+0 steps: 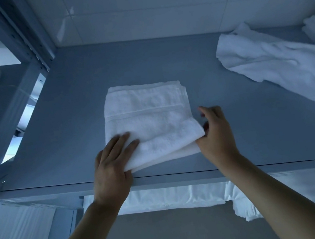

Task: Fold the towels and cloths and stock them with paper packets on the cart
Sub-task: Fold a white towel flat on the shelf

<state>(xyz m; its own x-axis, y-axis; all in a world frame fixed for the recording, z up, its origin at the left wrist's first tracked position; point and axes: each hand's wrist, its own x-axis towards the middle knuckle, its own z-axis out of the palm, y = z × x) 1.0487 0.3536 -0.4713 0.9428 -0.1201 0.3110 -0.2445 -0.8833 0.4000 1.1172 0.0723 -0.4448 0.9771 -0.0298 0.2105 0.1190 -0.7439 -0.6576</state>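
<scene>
Nearest us, our left hand point(112, 162) grips the folded white towel's point(148, 118) near-left corner, thumb beneath, fingers flat on top to pin it. Our right hand point(213, 130) pinches the near-right corner, lifting that edge, apparently to fold it away. The towel lies mid-shelf point(66, 105); a crumpled towel point(280, 63) waits farther right.

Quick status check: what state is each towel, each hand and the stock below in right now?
Folded towel: flat on shelf, near edge lifted.
Left hand: pinching near edge.
Right hand: pinching near right corner.
Crumpled towel: unfolded, at right.
Linen below: stacked.
</scene>
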